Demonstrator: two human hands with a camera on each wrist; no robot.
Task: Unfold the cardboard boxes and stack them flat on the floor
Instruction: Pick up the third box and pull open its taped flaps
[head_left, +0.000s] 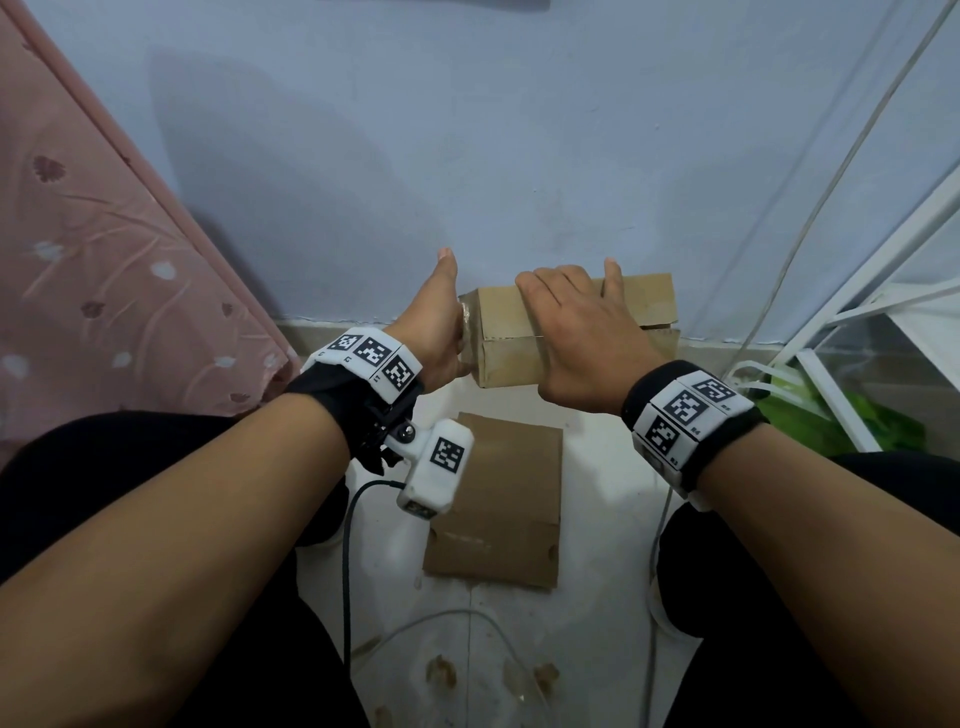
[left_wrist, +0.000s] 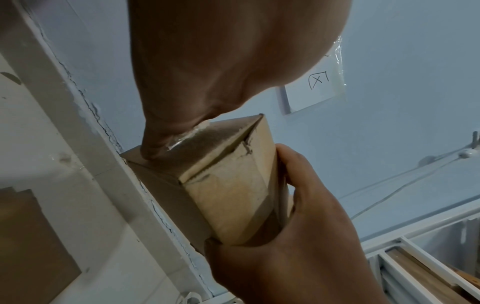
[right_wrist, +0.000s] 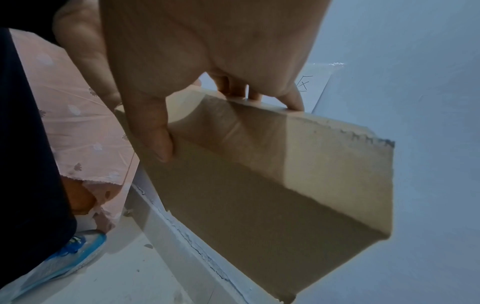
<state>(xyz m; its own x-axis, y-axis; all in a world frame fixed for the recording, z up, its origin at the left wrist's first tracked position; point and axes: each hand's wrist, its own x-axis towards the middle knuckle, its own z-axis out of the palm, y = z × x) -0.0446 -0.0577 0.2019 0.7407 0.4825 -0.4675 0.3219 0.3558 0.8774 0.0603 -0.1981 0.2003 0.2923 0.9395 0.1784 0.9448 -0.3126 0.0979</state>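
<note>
A small brown cardboard box (head_left: 498, 317) (left_wrist: 228, 195) (right_wrist: 285, 185) is held in the air close to the blue wall, above the skirting. My right hand (head_left: 576, 332) (right_wrist: 207, 51) grips it from above, thumb on the near side and fingers hooked over the far top edge. My left hand (head_left: 441, 322) (left_wrist: 207, 72) is at the box's left end, thumb pointing up, with a fingertip pressed on the clear tape there. The box's right-end flaps hang loose. A flattened cardboard box (head_left: 498, 499) (left_wrist: 31, 236) lies on the white floor below, between my knees.
A pink curtain (head_left: 104, 260) hangs at the left. At the right a white metal rack (head_left: 857, 338) leans over a green bag (head_left: 831, 415), and cables (head_left: 779, 234) run down the wall. A paper note (left_wrist: 317, 90) is taped to the wall.
</note>
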